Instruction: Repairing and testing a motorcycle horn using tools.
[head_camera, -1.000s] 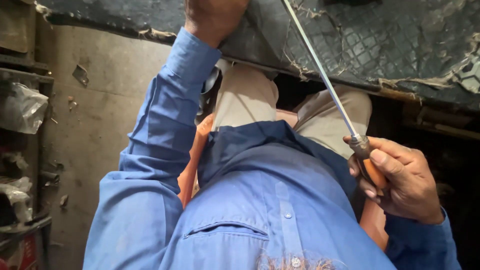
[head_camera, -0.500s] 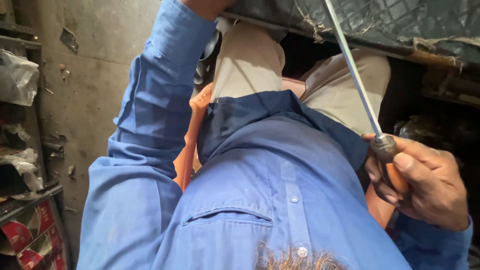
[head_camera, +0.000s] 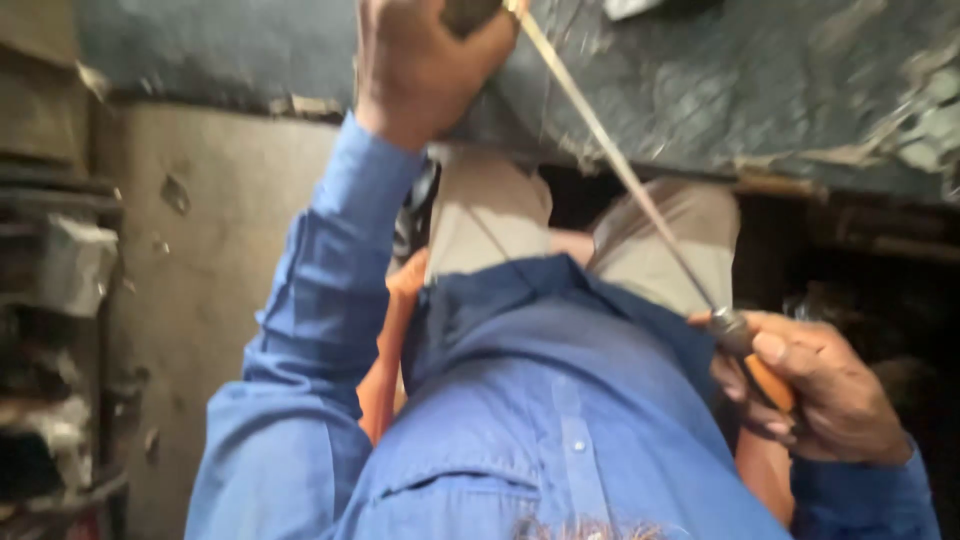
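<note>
Now, screwdriver (head_camera: 640, 200) gripped in right hand (head_camera: 820, 395)

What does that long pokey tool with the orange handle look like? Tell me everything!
The long screwdriver with the orange handle has a thin, pale metal shaft and a dark collar where the shaft meets the handle. It slants from lower right up to upper left. The right hand wraps the handle, hiding most of it. The left hand is closed around something dark at the far end, so the tip cannot be seen. The shaft crosses in front of a worn dark surface.
</note>
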